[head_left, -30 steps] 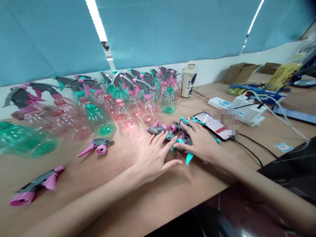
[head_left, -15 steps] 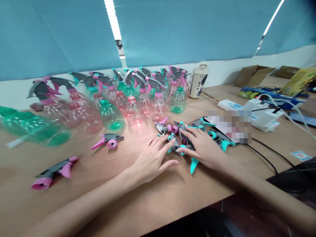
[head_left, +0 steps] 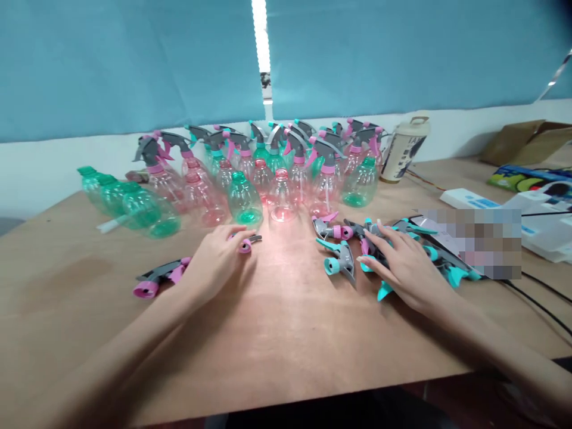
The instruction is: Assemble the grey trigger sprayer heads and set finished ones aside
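Observation:
My left hand (head_left: 217, 262) is curled over a grey-and-pink spray head (head_left: 245, 245) on the table, its fingers round the far side and partly hidden. Left of my forearm lies another pink-collared spray head (head_left: 158, 277), partly covered by the wrist. My right hand (head_left: 402, 265) rests on a pile of grey spray heads with turquoise and pink parts (head_left: 453, 274), fingers spread and gripping none of them. A turquoise-collared spray head (head_left: 340, 262) lies just left of the pile, apart from both hands.
Pink and green clear bottles stand at the back, many wearing spray heads; open-necked ones include a green bottle (head_left: 245, 199) and a pink bottle (head_left: 282, 196). Green bottles (head_left: 143, 205) stand leftward. A cream tumbler (head_left: 404, 149), white power strip (head_left: 473, 199), cables and cardboard box (head_left: 522, 143) are rightward.
My left hand has moved left from the pile to the pink-collared spray head. A turquoise-collared spray head now lies apart at the pile's left. My right hand stays at the pile; the view has turned left.

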